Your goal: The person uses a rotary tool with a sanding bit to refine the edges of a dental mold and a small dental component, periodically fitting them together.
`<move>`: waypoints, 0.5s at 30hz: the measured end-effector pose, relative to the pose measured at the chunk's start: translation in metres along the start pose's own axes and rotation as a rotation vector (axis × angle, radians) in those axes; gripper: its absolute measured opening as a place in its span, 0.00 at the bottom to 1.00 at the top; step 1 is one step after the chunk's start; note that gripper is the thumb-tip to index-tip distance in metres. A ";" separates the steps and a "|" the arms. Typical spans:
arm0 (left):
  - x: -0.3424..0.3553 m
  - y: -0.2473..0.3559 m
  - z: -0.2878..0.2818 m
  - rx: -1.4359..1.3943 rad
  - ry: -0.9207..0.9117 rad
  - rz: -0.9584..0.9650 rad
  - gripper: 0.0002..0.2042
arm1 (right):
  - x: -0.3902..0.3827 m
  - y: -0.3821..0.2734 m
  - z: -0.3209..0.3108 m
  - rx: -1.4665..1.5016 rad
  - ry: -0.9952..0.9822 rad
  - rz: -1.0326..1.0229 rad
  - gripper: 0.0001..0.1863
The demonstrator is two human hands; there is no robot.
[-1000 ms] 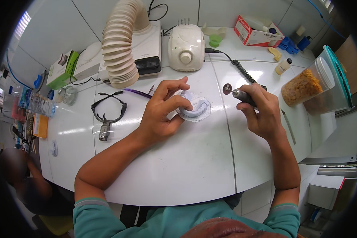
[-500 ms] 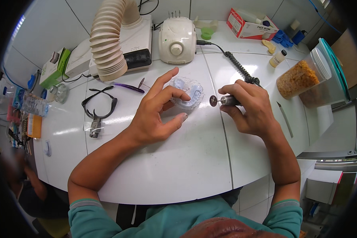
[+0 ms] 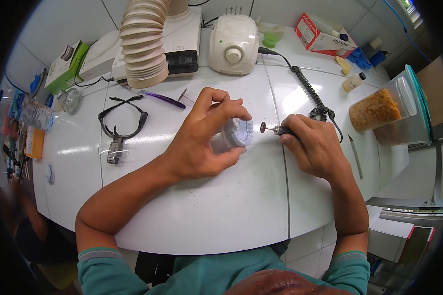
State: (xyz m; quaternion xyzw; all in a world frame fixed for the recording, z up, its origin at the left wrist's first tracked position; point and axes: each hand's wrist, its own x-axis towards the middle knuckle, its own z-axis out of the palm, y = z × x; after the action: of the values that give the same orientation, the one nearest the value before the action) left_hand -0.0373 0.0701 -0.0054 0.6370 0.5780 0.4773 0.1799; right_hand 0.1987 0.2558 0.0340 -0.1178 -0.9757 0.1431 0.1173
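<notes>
My left hand [image 3: 197, 142] grips a pale blue dental cast [image 3: 239, 132] between thumb and fingers, tilted up on its side with the row of teeth toward the right. My right hand [image 3: 312, 147] is closed around a grey rotary handpiece [image 3: 283, 131], whose dark disc [image 3: 263, 127] on a thin shank points left, a small gap from the cast. A coiled cord [image 3: 307, 88] links the handpiece to the cream control unit [image 3: 233, 44]. Black glasses [image 3: 142, 118] with a clip-on piece and a purple-handled tool [image 3: 165, 98] lie left of my left hand.
A ribbed suction hose [image 3: 142, 49] hangs at the back left. Clear containers [image 3: 374, 110] of orange granules, a knife [image 3: 355, 155] and a small bottle [image 3: 352, 82] are on the right. A mask box [image 3: 325, 37] sits behind. A co-worker [image 3: 32, 226] is at the left edge.
My left hand has closed on the cast and turned it from lying face up to tilted on its side. The disc in my right hand has moved left and down, closer to the cast.
</notes>
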 end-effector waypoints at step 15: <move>0.002 -0.006 -0.001 0.025 -0.050 -0.009 0.38 | 0.004 -0.006 0.010 -0.029 0.038 0.008 0.11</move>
State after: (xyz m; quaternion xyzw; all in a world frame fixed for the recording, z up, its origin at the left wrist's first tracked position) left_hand -0.0418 0.0737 -0.0090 0.6485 0.5819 0.4532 0.1885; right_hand 0.1912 0.2485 0.0269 -0.1259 -0.9748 0.1269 0.1334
